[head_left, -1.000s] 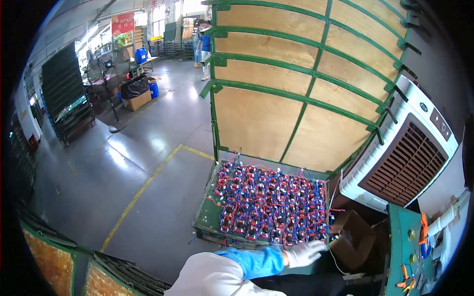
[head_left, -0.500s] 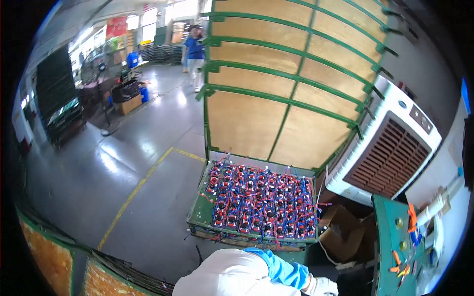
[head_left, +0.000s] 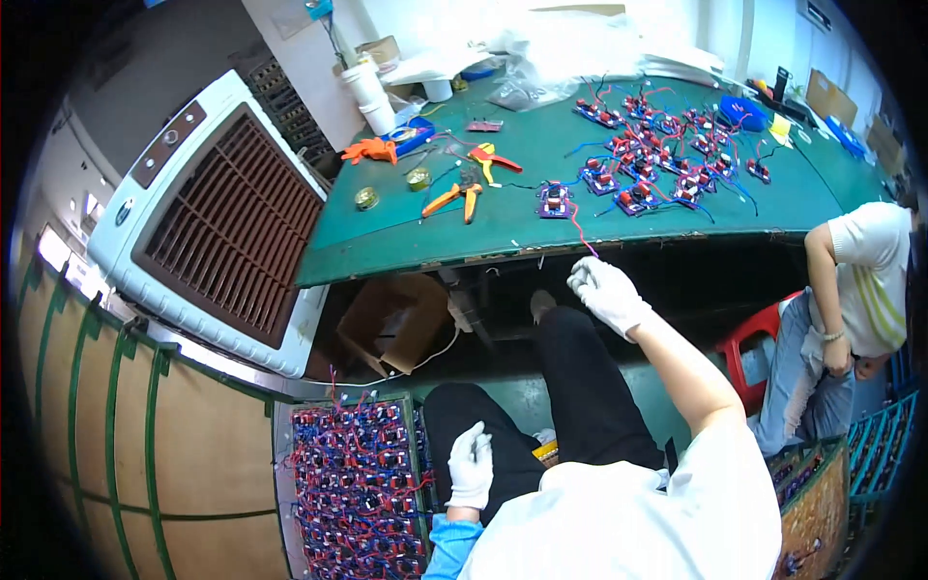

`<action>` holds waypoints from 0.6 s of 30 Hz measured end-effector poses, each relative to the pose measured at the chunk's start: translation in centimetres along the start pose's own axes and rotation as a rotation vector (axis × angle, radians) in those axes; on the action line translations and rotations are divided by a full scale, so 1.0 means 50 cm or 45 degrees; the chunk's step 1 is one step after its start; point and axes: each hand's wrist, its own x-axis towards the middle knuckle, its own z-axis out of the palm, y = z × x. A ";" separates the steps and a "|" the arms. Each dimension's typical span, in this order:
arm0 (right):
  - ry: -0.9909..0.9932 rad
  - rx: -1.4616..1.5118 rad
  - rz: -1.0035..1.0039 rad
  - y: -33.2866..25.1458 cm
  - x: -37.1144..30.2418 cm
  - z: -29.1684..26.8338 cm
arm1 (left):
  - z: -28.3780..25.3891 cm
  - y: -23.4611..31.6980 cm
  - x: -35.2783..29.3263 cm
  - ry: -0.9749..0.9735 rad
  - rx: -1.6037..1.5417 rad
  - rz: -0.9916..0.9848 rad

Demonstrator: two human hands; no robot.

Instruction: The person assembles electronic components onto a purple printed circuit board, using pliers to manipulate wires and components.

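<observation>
My right hand (head_left: 607, 293), in a white glove, is just off the front edge of the green workbench (head_left: 387, 237). Its fingers are curled on the end of a red wire (head_left: 580, 228). The wire runs over the edge from a small purple circuit board (head_left: 554, 201) with red and black parts. Over my lap, my left hand (head_left: 471, 469), also white-gloved and with a blue sleeve, holds nothing, its fingers stretched upward. Beside it stands a tray (head_left: 282, 483) packed with wired boards. On the bench to the right lies a cluster of similar boards (head_left: 643, 159).
Orange-handled pliers (head_left: 454, 201), a red-and-yellow wire stripper (head_left: 493, 162) and small round tins (head_left: 366, 198) lie on the bench. An air cooler (head_left: 222, 222) stands left, a cardboard box (head_left: 396, 319) underneath. Another person (head_left: 865, 280) sits at right near a red stool (head_left: 739, 348).
My view has swung from the board tray and the aisle to the workbench. Both gloved hands now show; before, only one glove showed at the lower edge.
</observation>
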 end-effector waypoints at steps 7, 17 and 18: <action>0.225 -0.518 -0.124 0.078 0.165 0.030 | -0.142 -0.053 -0.060 0.326 0.069 -0.197; 0.197 -0.563 0.174 0.112 0.419 0.080 | -0.289 -0.152 -0.256 0.316 0.572 -0.631; 0.137 -0.636 0.188 0.093 0.423 0.097 | -0.284 -0.166 -0.266 0.325 0.553 -0.633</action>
